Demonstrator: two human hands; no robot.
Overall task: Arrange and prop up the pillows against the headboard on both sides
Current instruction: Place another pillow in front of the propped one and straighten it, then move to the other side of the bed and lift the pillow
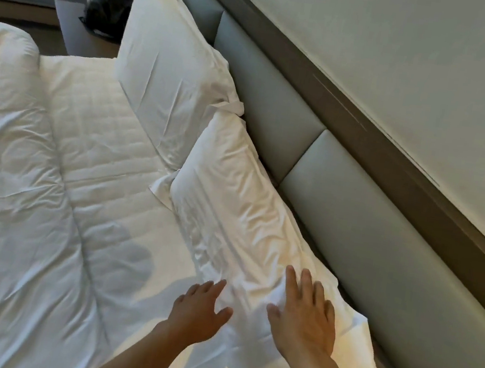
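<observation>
Two white pillows are on the bed. The far pillow stands propped against the grey padded headboard. The near pillow lies flat along the headboard's base, its case wrinkled. My left hand hovers or rests at the near pillow's lower left edge, fingers spread, holding nothing. My right hand lies flat on the pillow's near end, fingers apart, palm down.
A white duvet is bunched on the left over a quilted mattress cover. A bedside table with a dark bag stands beyond the far pillow. A brown wall strip runs above the headboard.
</observation>
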